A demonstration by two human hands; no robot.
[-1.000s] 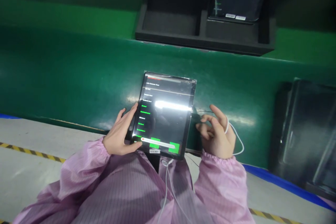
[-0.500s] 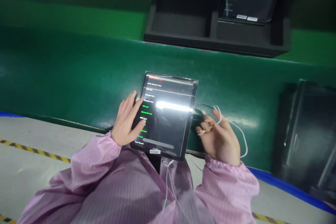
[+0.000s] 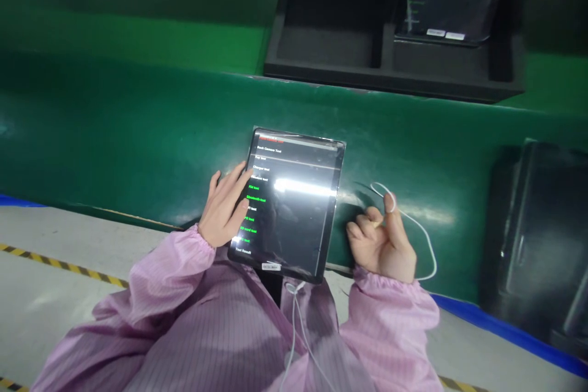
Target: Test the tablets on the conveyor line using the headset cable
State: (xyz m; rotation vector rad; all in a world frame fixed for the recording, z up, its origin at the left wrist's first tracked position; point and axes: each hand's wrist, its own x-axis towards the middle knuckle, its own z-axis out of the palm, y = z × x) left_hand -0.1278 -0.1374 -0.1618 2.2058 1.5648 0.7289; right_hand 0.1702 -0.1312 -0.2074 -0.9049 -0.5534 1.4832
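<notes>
A tablet (image 3: pixel 294 226) lies at the near edge of the green bench, its screen lit with a list of tests in white, green and red. My left hand (image 3: pixel 225 208) rests on its left edge, fingers apart, fingertips over the list. To the right of the tablet, my right hand (image 3: pixel 383 242) is turned palm up with its fingers curled. A thin white cable (image 3: pixel 425 236) loops past its thumb and fingers, which hold it; the cable's end is too small to make out. Another white cord (image 3: pixel 294 312) hangs below the tablet's bottom edge, over my pink striped smock.
At the back stands a black compartment tray (image 3: pixel 331 73) with a second tablet (image 3: pixel 452 0) in its right part. Dark flat devices (image 3: pixel 542 239) lie on the bench's right side. Blue edging (image 3: pixel 505 331) and yellow-black floor tape (image 3: pixel 64 264) run along the near side.
My right hand's fingers have curled further and its thumb points more upward, with the cable loop still there. My left thumb has drawn slightly left across the list. The tablet shows the same page.
</notes>
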